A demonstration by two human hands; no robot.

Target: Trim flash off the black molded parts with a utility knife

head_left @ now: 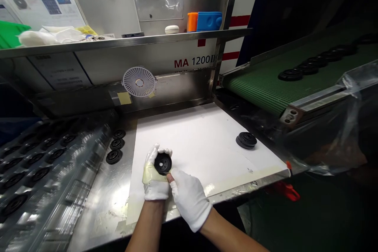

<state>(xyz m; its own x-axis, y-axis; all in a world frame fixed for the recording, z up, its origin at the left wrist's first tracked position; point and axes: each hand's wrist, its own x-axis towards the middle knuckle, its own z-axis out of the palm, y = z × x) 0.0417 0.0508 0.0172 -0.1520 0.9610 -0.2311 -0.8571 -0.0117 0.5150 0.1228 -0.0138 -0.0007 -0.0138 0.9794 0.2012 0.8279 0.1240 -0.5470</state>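
Observation:
My left hand (153,177), in a white glove with a yellowish palm, has its fingers wrapped round a black ribbed plastic disc (163,163). The disc is tilted so its hollow side and small centre hole face the camera. At the disc's lower edge is my right hand (188,195), also in a white glove, with a bare fingertip showing. Its fingers are closed; what they hold, if anything, is hidden. Both hands are over a white sheet (189,138) near the bench's front edge. Another black disc (246,140) lies on the sheet's right side.
Several black discs (117,144) lie in a row left of the sheet, beside clear plastic trays (56,189) filled with more. A green conveyor belt (260,86) carries discs at the right. A small fan (139,82) hangs under the metal shelf (153,40).

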